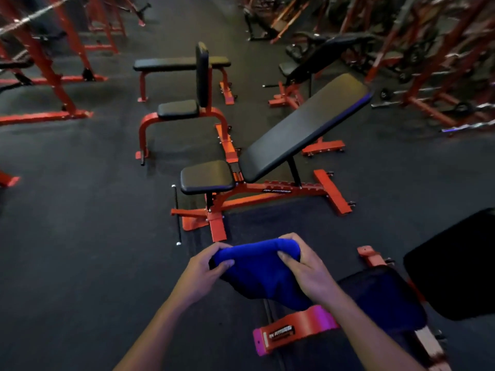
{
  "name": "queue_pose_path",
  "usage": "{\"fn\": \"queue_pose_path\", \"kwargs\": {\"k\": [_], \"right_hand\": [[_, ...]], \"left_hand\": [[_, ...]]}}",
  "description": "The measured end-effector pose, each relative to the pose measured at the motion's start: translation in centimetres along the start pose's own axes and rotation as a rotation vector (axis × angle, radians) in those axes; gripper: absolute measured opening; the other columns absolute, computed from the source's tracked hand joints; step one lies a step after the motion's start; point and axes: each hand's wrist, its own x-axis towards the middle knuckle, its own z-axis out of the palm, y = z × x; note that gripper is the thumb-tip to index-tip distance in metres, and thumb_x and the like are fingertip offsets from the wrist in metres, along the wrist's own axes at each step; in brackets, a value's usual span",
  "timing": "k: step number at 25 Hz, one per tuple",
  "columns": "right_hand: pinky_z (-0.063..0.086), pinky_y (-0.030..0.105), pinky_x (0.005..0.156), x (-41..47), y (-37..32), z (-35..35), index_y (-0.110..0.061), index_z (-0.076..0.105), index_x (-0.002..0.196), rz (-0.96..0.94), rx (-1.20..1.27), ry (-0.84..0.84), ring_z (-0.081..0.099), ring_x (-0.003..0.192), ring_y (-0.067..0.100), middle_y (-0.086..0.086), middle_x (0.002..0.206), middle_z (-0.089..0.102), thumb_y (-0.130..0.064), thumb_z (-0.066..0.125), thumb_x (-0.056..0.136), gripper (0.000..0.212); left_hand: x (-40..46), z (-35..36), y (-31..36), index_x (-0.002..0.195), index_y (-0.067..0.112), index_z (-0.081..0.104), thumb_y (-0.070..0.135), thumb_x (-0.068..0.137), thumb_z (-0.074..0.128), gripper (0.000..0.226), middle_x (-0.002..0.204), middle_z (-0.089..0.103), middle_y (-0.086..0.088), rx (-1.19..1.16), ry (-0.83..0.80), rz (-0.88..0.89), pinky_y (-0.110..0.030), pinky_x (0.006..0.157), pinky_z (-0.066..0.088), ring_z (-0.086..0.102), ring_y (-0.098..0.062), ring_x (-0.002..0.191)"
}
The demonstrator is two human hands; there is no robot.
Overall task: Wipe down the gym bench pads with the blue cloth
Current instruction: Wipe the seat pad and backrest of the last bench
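**Cloth in both hands, no pad touched yet**

You have the blue cloth [261, 271] held in the air at about 6 o'clock, low in the view. Your left hand [206, 271] grips its left edge with fingers curled over the top and thumb pinching underneath; your right hand [305, 274] pinches the right edge the same way. The cloth looks bunched or folded between them, so you seem to be readying it, not wiping.

The nearest incline bench sits at 12 o'clock from your hands: its seat pad [206, 176] is well apart from the cloth, and the long back pad [305, 129] slopes up toward 1 o'clock. Another pad [385, 295] lies just beside your right wrist at 4 o'clock.

Your next move likely calls for picking one pad, freeing one hand, and laying the cloth flat on the surface before you stroke along it.

The dark pad at 3 o'clock [455, 263] is cut off by the frame edge. The racks [428, 62] toward 1 o'clock are blurred, and you cannot tell from here which pads are already clean.
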Motion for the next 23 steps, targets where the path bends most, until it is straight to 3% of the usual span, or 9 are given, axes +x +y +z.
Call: {"fn": "queue_pose_path", "kwargs": {"k": [6, 9, 12, 15, 19, 23], "right_hand": [[0.044, 0.022, 0.083, -2.2, -1.5, -1.8, -0.018, 0.060, 0.101, 0.105, 0.168, 0.431, 0.060, 0.092, 0.009, -0.005, 0.095, 0.065, -0.014, 0.052, 0.102, 0.008], [0.046, 0.015, 0.077, -2.8, -1.6, -4.9, -0.014, 0.061, 0.099, 0.142, 0.285, 0.655, 0.060, 0.083, 0.001, -0.006, 0.089, 0.066, -0.012, 0.053, 0.101, 0.009], [0.048, 0.016, 0.076, -2.8, -0.7, -8.1, -0.015, 0.060, 0.101, 0.122, 0.386, 0.816, 0.062, 0.083, 0.006, 0.003, 0.091, 0.068, -0.014, 0.057, 0.099, 0.004], [0.055, 0.026, 0.081, -2.0, 1.5, -10.5, -0.012, 0.060, 0.111, 0.134, 0.549, 0.861, 0.069, 0.093, 0.015, 0.002, 0.099, 0.074, -0.016, 0.069, 0.090, 0.022], [0.057, 0.030, 0.080, 0.6, 3.2, -11.9, -0.009, 0.068, 0.113, 0.232, 0.682, 0.825, 0.072, 0.101, 0.024, 0.008, 0.108, 0.076, -0.018, 0.075, 0.085, 0.031], [0.053, 0.017, 0.070, 3.6, 4.1, -14.1, -0.007, 0.071, 0.104, 0.256, 0.625, 1.074, 0.072, 0.089, 0.013, 0.003, 0.095, 0.077, -0.006, 0.067, 0.091, 0.013]], "left_hand": [[5.8, 0.7, 5.6, 0.125, 0.042, 0.058, 0.019, 0.103, 0.059, 0.032, 0.111, 0.066, 0.023, -0.045, -0.253, 0.187, -0.017, 0.081, 0.050, 0.065, -0.004, 0.102], [9.5, 3.4, 9.8, 0.123, 0.047, 0.056, 0.023, 0.104, 0.057, 0.031, 0.113, 0.063, 0.029, -0.028, -0.358, 0.285, -0.013, 0.080, 0.045, 0.061, 0.004, 0.106], [13.2, 6.9, 13.9, 0.126, 0.054, 0.054, 0.024, 0.108, 0.048, 0.036, 0.129, 0.057, 0.028, -0.062, -0.444, 0.307, -0.027, 0.095, 0.049, 0.057, 0.003, 0.115], [17.1, 10.1, 16.9, 0.126, 0.055, 0.054, 0.019, 0.108, 0.047, 0.041, 0.139, 0.055, 0.019, -0.072, -0.497, 0.336, -0.039, 0.110, 0.043, 0.053, -0.008, 0.128], [22.6, 12.4, 18.7, 0.132, 0.044, 0.053, 0.013, 0.105, 0.051, 0.041, 0.134, 0.058, 0.017, 0.096, -0.583, 0.509, -0.031, 0.114, 0.039, 0.053, -0.001, 0.125], [28.2, 15.1, 18.6, 0.140, 0.044, 0.039, 0.013, 0.101, 0.060, 0.054, 0.141, 0.046, 0.014, 0.262, -0.645, 0.670, -0.017, 0.114, 0.030, 0.046, -0.002, 0.131]]}}
